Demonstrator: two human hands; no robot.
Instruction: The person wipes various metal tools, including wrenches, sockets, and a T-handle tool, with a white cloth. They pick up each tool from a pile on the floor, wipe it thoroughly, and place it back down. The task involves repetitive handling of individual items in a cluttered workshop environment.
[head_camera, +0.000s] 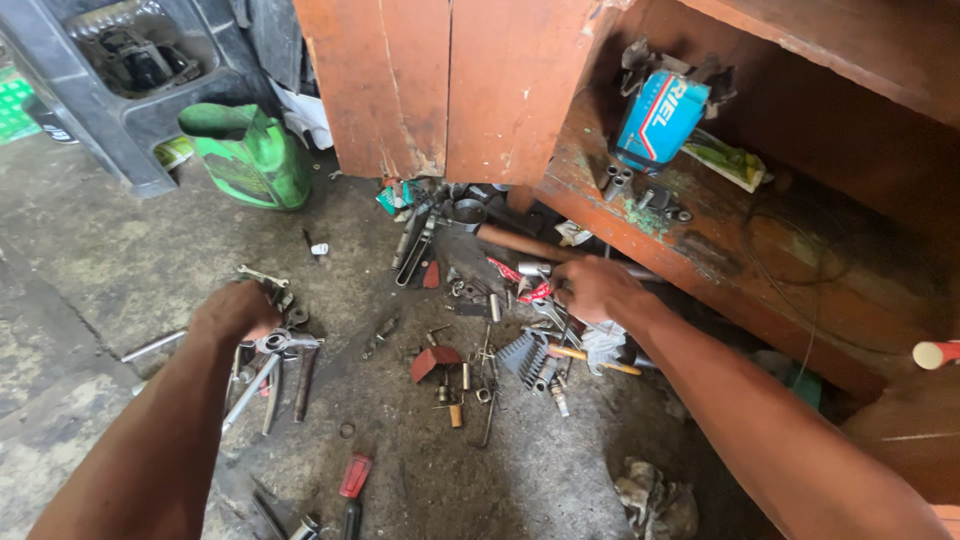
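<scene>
The left hand rests curled on wrenches lying on the floor; whether its grip holds one, I cannot tell. The right hand closes on a metal tube beside the shelf.

Both hands' fingers hidden among tools.

The single head-worn camera looks steeply down and forward from close above the left hand and right hand, over tools strewn on a concrete floor.
</scene>
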